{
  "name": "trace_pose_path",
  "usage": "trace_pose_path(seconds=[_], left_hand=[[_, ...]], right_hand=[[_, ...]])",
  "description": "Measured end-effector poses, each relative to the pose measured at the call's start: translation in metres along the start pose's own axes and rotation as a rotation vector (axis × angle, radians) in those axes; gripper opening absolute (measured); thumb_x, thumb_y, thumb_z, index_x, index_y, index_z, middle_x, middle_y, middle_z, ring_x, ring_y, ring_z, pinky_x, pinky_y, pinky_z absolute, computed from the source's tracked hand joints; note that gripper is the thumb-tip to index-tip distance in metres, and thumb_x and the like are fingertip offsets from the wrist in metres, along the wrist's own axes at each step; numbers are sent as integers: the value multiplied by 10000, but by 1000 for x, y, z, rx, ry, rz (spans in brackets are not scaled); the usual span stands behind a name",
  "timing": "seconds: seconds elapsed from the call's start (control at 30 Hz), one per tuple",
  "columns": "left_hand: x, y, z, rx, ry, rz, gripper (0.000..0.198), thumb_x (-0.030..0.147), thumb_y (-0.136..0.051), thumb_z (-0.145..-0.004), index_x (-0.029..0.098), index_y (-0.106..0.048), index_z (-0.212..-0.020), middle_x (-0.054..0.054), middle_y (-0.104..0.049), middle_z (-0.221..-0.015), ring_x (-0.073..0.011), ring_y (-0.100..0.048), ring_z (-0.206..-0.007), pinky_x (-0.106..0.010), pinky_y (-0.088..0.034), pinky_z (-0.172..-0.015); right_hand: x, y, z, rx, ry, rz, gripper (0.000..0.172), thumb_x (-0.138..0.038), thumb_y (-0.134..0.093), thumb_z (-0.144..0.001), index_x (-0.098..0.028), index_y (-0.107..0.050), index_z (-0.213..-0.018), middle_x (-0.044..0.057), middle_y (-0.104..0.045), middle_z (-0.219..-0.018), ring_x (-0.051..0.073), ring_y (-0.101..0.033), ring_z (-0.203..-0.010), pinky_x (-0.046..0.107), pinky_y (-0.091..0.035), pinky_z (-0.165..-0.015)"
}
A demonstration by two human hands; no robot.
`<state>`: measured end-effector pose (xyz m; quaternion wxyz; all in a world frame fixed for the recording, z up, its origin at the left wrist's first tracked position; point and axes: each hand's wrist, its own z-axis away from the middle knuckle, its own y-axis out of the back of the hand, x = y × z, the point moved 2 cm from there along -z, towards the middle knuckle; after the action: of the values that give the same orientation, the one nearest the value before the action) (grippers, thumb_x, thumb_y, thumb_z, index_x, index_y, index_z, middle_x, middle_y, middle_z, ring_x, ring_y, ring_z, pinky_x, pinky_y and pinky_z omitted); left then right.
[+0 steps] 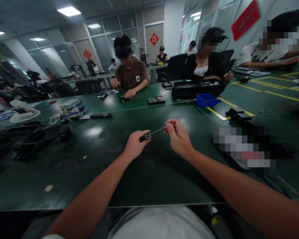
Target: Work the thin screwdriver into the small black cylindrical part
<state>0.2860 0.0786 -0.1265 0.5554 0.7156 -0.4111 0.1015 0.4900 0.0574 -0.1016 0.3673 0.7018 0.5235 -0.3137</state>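
Observation:
Over the middle of the green table (144,172), my left hand (135,145) is closed round a small dark cylindrical part (147,136). Its round, light-rimmed end faces right and toward me. My right hand (178,139) grips the handle of a screwdriver (157,131) with a thin metal shaft and red at the front of the handle. The shaft points left, and its tip is at or very near the part's round end; whether it touches I cannot tell. My fingers cover much of both the part and the handle.
A blue bin (207,100) stands beyond my right hand, near a long black housing (196,89). Across the table a person (132,71) handles small parts. Black parts (249,122) lie at right, a pen-shaped tool (101,115) and a dark bag (43,139) at left.

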Motion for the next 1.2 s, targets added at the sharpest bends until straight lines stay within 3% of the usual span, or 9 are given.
trace_pose_path(seconds=[0.47,0.7,1.0,1.2], left_hand=[[-1,0,0,-34,31,-3,429,186,-715,-837,251,-641,-1255,-55,-680,-1166,-224,-603,-1093,-419,-449,-1003],[-3,-1,0,-36,49,15,425,201,-699,-848,260,-636,-1265,-57,-669,-1169,-224,-599,-1106,-417,-455,-1013],[0,0,-1,87,123,143,361,191,-683,-840,208,-632,-1197,-66,-662,-1191,-223,-609,-1104,-391,-473,-1010],[12,1,4,23,162,268,373,289,-545,-935,225,-507,-1301,-65,-647,-1142,-207,-610,-1041,-374,-479,-937]], right_hand=[[-4,2,-3,-43,9,251,165,-347,-434,-984,-234,-549,-949,29,-652,-769,202,-635,-716,335,-435,-658],[-2,2,-4,-35,-4,265,174,-358,-437,-979,-233,-557,-955,36,-659,-772,213,-640,-723,339,-435,-652],[-2,3,-3,-13,-12,240,166,-359,-448,-983,-234,-557,-970,39,-674,-813,209,-650,-754,339,-447,-673],[-1,3,-4,7,2,215,163,-363,-451,-983,-238,-556,-984,40,-679,-827,214,-657,-775,347,-461,-691]])
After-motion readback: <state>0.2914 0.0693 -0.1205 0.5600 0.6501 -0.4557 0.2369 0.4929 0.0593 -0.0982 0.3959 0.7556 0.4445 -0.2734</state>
